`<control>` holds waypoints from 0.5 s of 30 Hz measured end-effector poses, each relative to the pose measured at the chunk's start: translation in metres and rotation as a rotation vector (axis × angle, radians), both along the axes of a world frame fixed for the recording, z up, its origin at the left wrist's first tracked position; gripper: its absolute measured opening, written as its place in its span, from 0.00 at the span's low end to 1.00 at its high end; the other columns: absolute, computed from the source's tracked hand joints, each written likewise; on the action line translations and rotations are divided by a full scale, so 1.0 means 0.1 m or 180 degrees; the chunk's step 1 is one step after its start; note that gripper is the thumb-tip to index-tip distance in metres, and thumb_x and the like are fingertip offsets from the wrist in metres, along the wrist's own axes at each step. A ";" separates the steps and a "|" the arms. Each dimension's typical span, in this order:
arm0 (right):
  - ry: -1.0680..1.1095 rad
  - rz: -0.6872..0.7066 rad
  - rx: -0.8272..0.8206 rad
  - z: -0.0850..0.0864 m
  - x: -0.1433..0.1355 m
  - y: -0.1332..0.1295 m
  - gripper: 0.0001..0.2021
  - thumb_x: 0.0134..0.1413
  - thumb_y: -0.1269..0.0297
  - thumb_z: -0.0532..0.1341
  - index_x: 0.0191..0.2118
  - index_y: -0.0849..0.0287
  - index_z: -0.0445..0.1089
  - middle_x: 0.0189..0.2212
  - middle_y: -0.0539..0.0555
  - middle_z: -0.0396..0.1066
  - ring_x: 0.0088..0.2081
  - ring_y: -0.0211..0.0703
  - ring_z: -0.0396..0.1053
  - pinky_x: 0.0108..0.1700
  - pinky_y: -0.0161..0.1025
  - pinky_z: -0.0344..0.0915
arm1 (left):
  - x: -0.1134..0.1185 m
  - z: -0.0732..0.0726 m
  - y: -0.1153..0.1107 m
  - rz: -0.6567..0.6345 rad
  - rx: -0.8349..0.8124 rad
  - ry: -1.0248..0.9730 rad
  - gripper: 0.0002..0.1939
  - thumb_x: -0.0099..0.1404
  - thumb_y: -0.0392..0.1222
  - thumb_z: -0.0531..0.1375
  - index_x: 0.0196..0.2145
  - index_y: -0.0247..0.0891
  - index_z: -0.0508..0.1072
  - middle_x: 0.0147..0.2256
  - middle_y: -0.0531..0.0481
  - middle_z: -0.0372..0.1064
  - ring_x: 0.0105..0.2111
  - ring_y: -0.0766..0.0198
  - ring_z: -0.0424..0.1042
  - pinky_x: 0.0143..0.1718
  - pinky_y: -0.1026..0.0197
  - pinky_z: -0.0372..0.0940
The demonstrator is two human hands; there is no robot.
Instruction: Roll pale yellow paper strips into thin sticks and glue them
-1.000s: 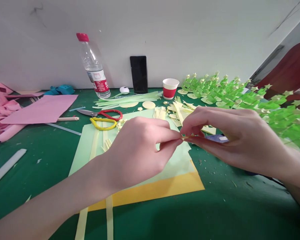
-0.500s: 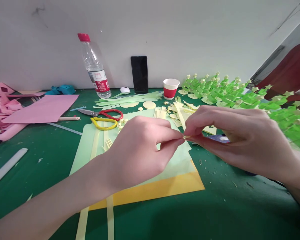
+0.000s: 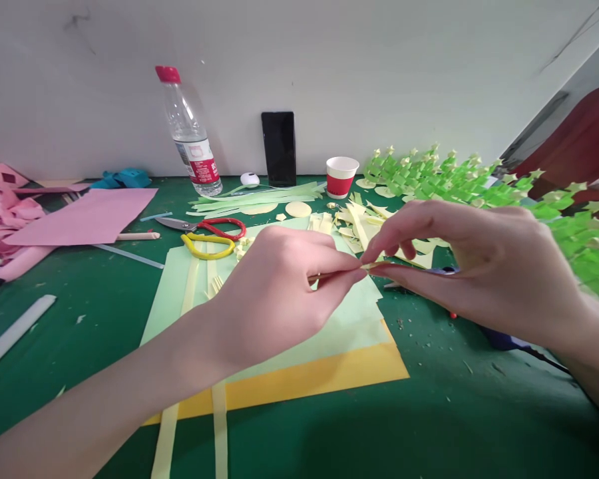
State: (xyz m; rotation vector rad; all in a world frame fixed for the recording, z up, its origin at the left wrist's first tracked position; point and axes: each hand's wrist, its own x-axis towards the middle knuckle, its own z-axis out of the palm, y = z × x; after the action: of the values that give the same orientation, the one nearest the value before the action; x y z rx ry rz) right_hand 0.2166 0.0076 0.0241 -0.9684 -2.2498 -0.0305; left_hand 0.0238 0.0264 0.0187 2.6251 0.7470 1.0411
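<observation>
The left hand and the right hand nearly meet, each pinching a thin yellow paper strip between thumb and fingertips. The strip runs through both pinches, above the far right part of the pale green sheets; most of it is hidden by the fingers. Under those sheets, an orange-yellow sheet shows toward the desk's near edge.

Two long, flat pale yellow strips stretch from the sheets toward that edge. One pair of scissors, with one red and one yellow handle, lies at the sheets' far left corner. Two flat pale discs lie beyond, beside thin, loose green strips.

Along the desk's far edge are one clear plastic bottle, one glossy black phone propped upright and one red-and-white cup. Many folded green paper pieces topped with stars crowd the far right; smooth pink paper lies far left.
</observation>
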 end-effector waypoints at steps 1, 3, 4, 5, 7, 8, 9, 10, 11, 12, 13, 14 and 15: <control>-0.0020 0.0014 0.0044 0.00 0.00 0.00 0.06 0.55 0.73 0.60 0.34 0.55 0.63 0.30 0.42 0.72 0.29 0.29 0.69 0.32 0.27 0.67 | 0.00 0.00 0.00 -0.0008 -0.0013 -0.0017 0.11 0.62 0.29 0.61 0.23 0.32 0.78 0.18 0.53 0.68 0.18 0.71 0.61 0.21 0.66 0.57; -0.0058 0.0040 0.0119 0.00 0.00 0.00 0.06 0.55 0.74 0.59 0.34 0.55 0.63 0.30 0.42 0.72 0.29 0.28 0.68 0.32 0.26 0.66 | 0.00 0.00 0.00 0.0008 -0.0049 -0.0026 0.10 0.62 0.28 0.61 0.24 0.31 0.78 0.18 0.53 0.68 0.18 0.71 0.60 0.21 0.66 0.56; -0.0084 0.0047 0.0128 0.00 0.00 0.00 0.06 0.56 0.74 0.59 0.34 0.55 0.63 0.29 0.42 0.72 0.29 0.28 0.68 0.31 0.26 0.66 | -0.01 0.00 0.00 0.0023 -0.0062 -0.0021 0.10 0.61 0.28 0.61 0.24 0.31 0.78 0.18 0.54 0.67 0.18 0.72 0.60 0.20 0.66 0.56; -0.0087 0.0052 0.0155 0.00 0.01 0.00 0.06 0.56 0.74 0.59 0.34 0.55 0.62 0.30 0.42 0.72 0.29 0.28 0.68 0.31 0.26 0.65 | -0.01 0.00 0.00 0.0035 -0.0085 -0.0004 0.10 0.61 0.28 0.61 0.24 0.31 0.78 0.17 0.54 0.66 0.18 0.72 0.59 0.20 0.66 0.55; -0.0081 0.0042 0.0209 0.00 0.00 -0.01 0.06 0.57 0.74 0.58 0.34 0.55 0.62 0.30 0.43 0.72 0.28 0.28 0.68 0.30 0.27 0.65 | -0.01 0.00 0.00 0.0056 -0.0104 0.0012 0.11 0.61 0.28 0.61 0.23 0.32 0.78 0.17 0.56 0.63 0.18 0.72 0.57 0.19 0.66 0.54; -0.0068 0.0035 0.0240 0.00 0.00 -0.02 0.07 0.57 0.74 0.58 0.34 0.55 0.62 0.30 0.42 0.72 0.28 0.28 0.68 0.30 0.27 0.65 | 0.00 0.00 0.01 0.0057 -0.0108 0.0008 0.11 0.61 0.28 0.61 0.22 0.33 0.78 0.17 0.56 0.62 0.18 0.72 0.56 0.19 0.66 0.54; -0.0050 0.0029 0.0260 -0.01 0.00 -0.02 0.07 0.57 0.74 0.58 0.33 0.55 0.62 0.29 0.42 0.72 0.28 0.28 0.68 0.30 0.27 0.65 | 0.00 0.00 0.01 0.0064 -0.0106 -0.0007 0.11 0.61 0.28 0.61 0.23 0.33 0.78 0.17 0.57 0.62 0.18 0.72 0.56 0.19 0.66 0.54; -0.0016 0.0035 0.0282 -0.01 -0.01 -0.03 0.07 0.57 0.75 0.58 0.33 0.55 0.62 0.29 0.42 0.71 0.27 0.28 0.67 0.30 0.27 0.65 | 0.00 0.00 0.01 0.0066 -0.0105 -0.0024 0.10 0.61 0.28 0.61 0.24 0.33 0.78 0.17 0.57 0.62 0.18 0.72 0.56 0.19 0.67 0.54; 0.0023 0.0026 0.0253 -0.02 -0.01 -0.04 0.07 0.57 0.75 0.58 0.33 0.55 0.62 0.29 0.42 0.71 0.27 0.28 0.67 0.30 0.27 0.65 | 0.01 0.00 0.01 0.0060 -0.0103 -0.0043 0.10 0.61 0.27 0.61 0.24 0.33 0.78 0.17 0.57 0.62 0.18 0.72 0.57 0.20 0.67 0.54; 0.0069 0.0036 0.0211 -0.03 -0.02 -0.04 0.07 0.57 0.75 0.58 0.33 0.55 0.62 0.29 0.43 0.71 0.27 0.28 0.67 0.31 0.27 0.66 | 0.01 0.01 0.01 0.0046 -0.0099 -0.0059 0.09 0.61 0.27 0.61 0.25 0.32 0.79 0.17 0.56 0.62 0.18 0.72 0.57 0.20 0.67 0.54; 0.0109 0.0076 0.0155 -0.03 -0.02 -0.05 0.08 0.57 0.76 0.58 0.34 0.55 0.62 0.29 0.43 0.70 0.28 0.29 0.67 0.33 0.28 0.66 | 0.01 0.01 0.01 0.0033 -0.0105 -0.0058 0.09 0.61 0.27 0.61 0.25 0.31 0.79 0.17 0.56 0.63 0.18 0.72 0.57 0.20 0.66 0.54; 0.0135 0.0118 0.0100 -0.04 -0.02 -0.05 0.08 0.57 0.76 0.58 0.34 0.55 0.62 0.29 0.44 0.70 0.30 0.29 0.67 0.34 0.28 0.67 | 0.01 0.01 0.01 0.0030 -0.0100 -0.0055 0.09 0.60 0.26 0.61 0.25 0.30 0.79 0.17 0.56 0.63 0.18 0.72 0.57 0.20 0.66 0.54; 0.0158 0.0138 0.0096 -0.04 -0.02 -0.05 0.08 0.58 0.76 0.58 0.34 0.56 0.61 0.29 0.44 0.70 0.30 0.29 0.68 0.34 0.27 0.67 | 0.01 0.01 0.00 0.0019 -0.0097 -0.0048 0.09 0.60 0.26 0.61 0.24 0.29 0.79 0.17 0.55 0.63 0.18 0.72 0.57 0.20 0.66 0.54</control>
State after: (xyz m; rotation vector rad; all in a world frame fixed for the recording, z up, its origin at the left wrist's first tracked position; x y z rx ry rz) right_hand 0.2148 0.0023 0.0199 -0.8947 -2.2178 -0.0208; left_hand 0.0248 0.0267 0.0197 2.5882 0.7620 1.0418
